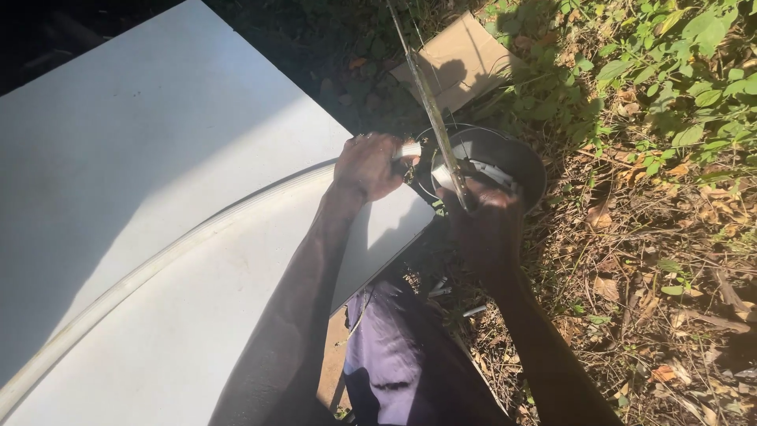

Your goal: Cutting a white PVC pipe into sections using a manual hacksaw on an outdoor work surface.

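Looking down from the head camera, we see our left hand (367, 164) wrapped tight around the end of a long white pipe (158, 256) that runs diagonally across a large white board (142, 158), from its lower left edge to its right corner. Our right hand (486, 225), deep in shadow, is closed around a thin metal rod (430, 99) that rises toward the top of the frame. Just beyond the board's right corner, a dark round bowl (516, 158) sits on the leafy ground (670, 260). The pipe end meets the rod at the bowl's rim; we judge the work to be midway, with both pieces in hand and nothing set aside. A plain brown cardboard piece (465, 59) lies behind the bowl; we can see no label on it.
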